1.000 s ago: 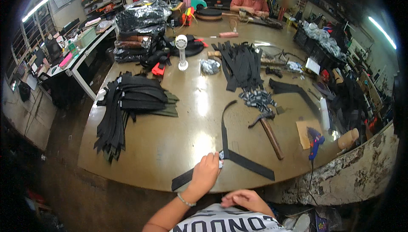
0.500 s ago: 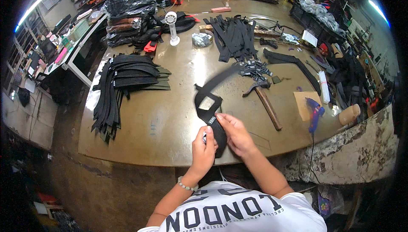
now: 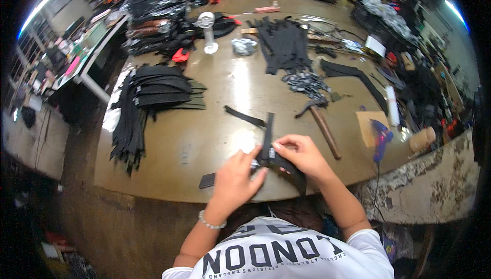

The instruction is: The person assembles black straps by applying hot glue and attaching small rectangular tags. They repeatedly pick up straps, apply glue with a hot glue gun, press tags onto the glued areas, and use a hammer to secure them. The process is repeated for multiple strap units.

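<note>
Far left: side table (image 3: 84,54) with small clutter, apart from the desk.
Strap pile: flat stack of black straps (image 3: 148,95) on the left of the desk (image 3: 204,141), ends hanging over the near-left edge.
Far middle: clear stand (image 3: 207,31), crumpled foil (image 3: 244,46), second strap heap (image 3: 284,44).
Loose piece: short black strip (image 3: 245,116), lying apart, just beyond the hands.
Left hand (image 3: 235,179): at the near edge, fingers narrow, pinching the strap (image 3: 267,138) by its small metal fitting; beaded bracelet (image 3: 211,222) at the wrist.
Strap: held over the near edge between both hands, one end standing up and away, the other drooping toward the body.
Right hand (image 3: 302,154): fingers curled shut on the same strap, touching the left hand's fingertips.
Step in hand: likely threading or seating the fitting on the strap, mid-way through.
Next move: seemingly a steady pull through the fitting, strap kept flat, grip close to the metal.
Right of hands: hammer (image 3: 322,123), head far, handle near; cardboard square (image 3: 369,125); blue glue gun (image 3: 381,138); paper cup (image 3: 422,138) at the desk's right edge.
</note>
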Demonstrator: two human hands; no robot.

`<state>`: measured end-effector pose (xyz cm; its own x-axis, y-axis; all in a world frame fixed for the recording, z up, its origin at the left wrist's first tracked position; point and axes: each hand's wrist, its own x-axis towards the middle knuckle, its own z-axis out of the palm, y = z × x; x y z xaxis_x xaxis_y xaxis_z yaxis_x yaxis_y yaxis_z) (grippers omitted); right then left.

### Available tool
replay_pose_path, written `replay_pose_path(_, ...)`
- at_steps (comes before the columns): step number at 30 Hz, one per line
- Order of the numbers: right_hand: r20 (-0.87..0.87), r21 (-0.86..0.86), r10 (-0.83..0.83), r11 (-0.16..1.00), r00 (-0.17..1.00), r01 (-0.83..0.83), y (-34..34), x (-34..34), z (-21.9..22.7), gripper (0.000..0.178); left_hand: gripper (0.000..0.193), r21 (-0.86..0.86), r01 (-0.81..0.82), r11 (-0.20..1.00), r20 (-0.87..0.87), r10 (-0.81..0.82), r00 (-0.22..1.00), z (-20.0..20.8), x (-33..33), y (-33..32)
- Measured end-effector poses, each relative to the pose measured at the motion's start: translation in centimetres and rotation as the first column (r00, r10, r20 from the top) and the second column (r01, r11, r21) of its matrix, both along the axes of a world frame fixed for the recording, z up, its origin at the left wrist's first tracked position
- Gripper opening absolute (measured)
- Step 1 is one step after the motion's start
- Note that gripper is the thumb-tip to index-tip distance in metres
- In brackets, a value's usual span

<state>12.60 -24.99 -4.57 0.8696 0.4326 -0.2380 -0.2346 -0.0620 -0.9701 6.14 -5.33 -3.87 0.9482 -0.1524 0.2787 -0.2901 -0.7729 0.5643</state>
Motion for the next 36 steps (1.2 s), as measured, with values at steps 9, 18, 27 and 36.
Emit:
replay_pose_path(9, -0.234, 0.405, -0.099, 0.894, 0.967, 0.189, -0.9, -1.9, -5.8, 0.036, 0.02, -0.289, 0.216, 0.933, -0.048, -0.24, 0.97, 0.4, 4.2, 2.5)
replay_pose_path(18, -0.074, 0.189, -0.102, 0.975, 0.992, 0.115, 0.2, -2.2, -6.0, 0.032, 0.043, -0.821, 0.23, -0.522, 0.364, -0.169, 0.916, 7.4, 17.1, 23.3)
replay_pose_path(27, -0.044, 0.138, -0.072, 0.987, 0.996, 0.077, 0.6, -2.6, -6.0, 0.03, 0.036, -0.963, -0.254, -0.087, -0.268, 0.294, 0.917, -2.5, 19.0, 32.0)
replay_pose_path(36, 0.41, -0.283, 0.011, 0.952, 0.912, 0.116, -1.1, 11.0, -3.0, 0.026, 0.038, -0.229, -0.442, 0.867, -0.161, 0.414, 0.896, -4.3, 6.4, 15.6)
